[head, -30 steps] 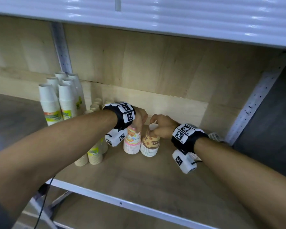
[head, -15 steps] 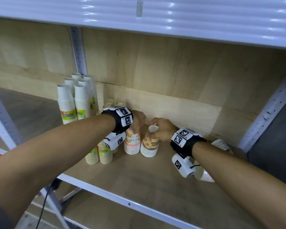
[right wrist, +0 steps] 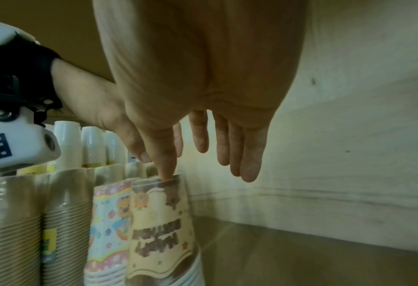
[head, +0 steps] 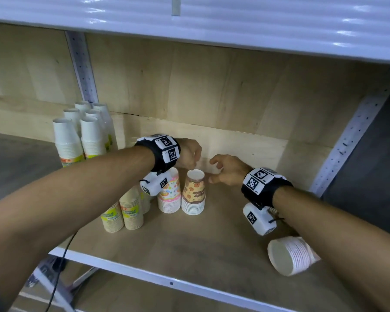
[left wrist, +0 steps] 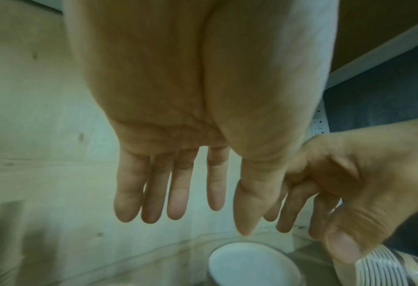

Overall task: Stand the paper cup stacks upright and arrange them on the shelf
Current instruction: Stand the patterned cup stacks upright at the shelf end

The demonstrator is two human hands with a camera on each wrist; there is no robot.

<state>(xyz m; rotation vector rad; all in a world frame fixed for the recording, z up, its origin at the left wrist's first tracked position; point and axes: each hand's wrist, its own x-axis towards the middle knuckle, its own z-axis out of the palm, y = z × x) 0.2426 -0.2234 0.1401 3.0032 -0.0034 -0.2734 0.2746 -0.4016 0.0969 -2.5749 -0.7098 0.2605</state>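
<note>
Two printed cup stacks stand upside down side by side on the shelf board point(head: 189, 244): a pastel stack point(head: 170, 194) and a brown birthday stack point(head: 194, 194) point(right wrist: 161, 222). My left hand point(head: 193, 162) point(left wrist: 190, 216) hovers just above them, fingers straight, holding nothing. My right hand point(head: 214, 172) point(right wrist: 215, 164) is open beside the brown stack's top; its thumb tip lies at the wrapper's upper edge, and I cannot tell whether it touches. A striped white stack point(head: 291, 255) lies on its side under my right forearm.
Kraft-coloured stacks point(head: 131, 210) stand left of the pastel one, partly behind my left arm. Tall white stacks point(head: 83, 136) are grouped at the back left. The wooden back panel point(head: 234, 140) is close behind my hands, an upper shelf point(head: 212, 23) overhead.
Both hands have let go of the tops of the two printed stacks and opened, the right one drawing off to the right. The stacks stay upright.
</note>
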